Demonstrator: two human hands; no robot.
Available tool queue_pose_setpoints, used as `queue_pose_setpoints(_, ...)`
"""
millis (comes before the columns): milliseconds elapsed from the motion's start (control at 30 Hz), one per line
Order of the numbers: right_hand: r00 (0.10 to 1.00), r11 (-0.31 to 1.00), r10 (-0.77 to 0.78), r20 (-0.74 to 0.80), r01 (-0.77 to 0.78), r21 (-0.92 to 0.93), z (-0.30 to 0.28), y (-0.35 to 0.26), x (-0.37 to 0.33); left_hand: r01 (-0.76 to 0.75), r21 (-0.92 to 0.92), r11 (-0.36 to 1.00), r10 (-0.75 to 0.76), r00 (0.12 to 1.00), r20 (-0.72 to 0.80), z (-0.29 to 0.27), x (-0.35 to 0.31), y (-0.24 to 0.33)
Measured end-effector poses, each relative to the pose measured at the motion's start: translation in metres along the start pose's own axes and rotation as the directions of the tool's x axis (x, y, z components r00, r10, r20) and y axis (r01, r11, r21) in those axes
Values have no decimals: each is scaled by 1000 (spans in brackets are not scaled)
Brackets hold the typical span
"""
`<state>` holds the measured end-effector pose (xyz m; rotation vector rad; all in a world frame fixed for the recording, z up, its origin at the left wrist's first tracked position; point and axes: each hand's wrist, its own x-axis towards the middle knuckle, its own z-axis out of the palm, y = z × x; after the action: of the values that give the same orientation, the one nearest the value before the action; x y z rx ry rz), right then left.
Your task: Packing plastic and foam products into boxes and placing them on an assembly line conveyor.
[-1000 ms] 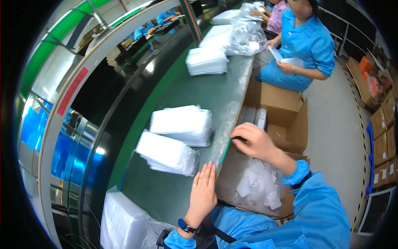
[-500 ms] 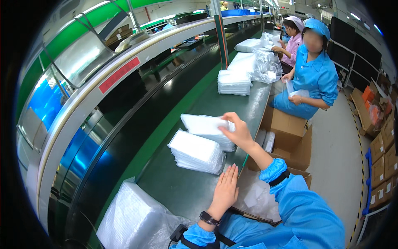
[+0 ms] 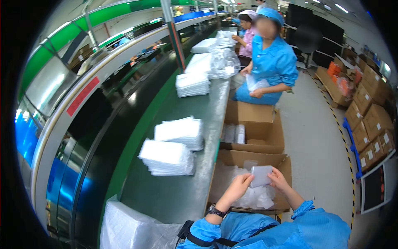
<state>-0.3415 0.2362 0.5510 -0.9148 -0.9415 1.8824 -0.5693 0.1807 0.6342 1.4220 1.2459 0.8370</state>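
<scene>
Both my hands hold a flat, pale grey rectangular packet (image 3: 261, 176) over an open cardboard box (image 3: 232, 156). My left hand (image 3: 235, 189) is closed on the packet's left edge. On its right edge, my right hand (image 3: 280, 181) grips with thumb and fingers. Crumpled translucent plastic bags (image 3: 259, 198) fill the box below. To the left, on the green bench, stand two neighbouring stacks of white, film-like sleeves, a nearer stack (image 3: 166, 157) and a farther stack (image 3: 180, 129).
A large plastic-wrapped white bundle (image 3: 124, 226) lies at the bench's near end. Beyond the box stands another open carton (image 3: 265, 143) with white packets inside. Farther along, a co-worker in blue (image 3: 271, 62) handles a clear bag beside more white stacks (image 3: 192, 85). Cartons (image 3: 367, 133) are piled right.
My right hand has left the farther stack and come over the box. My left hand has lifted off the bench edge. Both now grip the pale packet, and the view has swung right.
</scene>
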Motion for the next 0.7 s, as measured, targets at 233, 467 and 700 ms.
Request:
queue_pose_setpoints(233,863,898,435,258,-438,-48,-55,34,-21,18,486,874,129,955,-266,22,-17,17)
queue_pose_setpoints(467,749,840,484,453,-542,-1,-70,71,-18,71,352,933,28,963,-269,10,-23,33)
queue_pose_setpoints(700,847,821,477,233,-524,224,-57,69,-20,43,535,844,266,832,-487,11,-21,16)
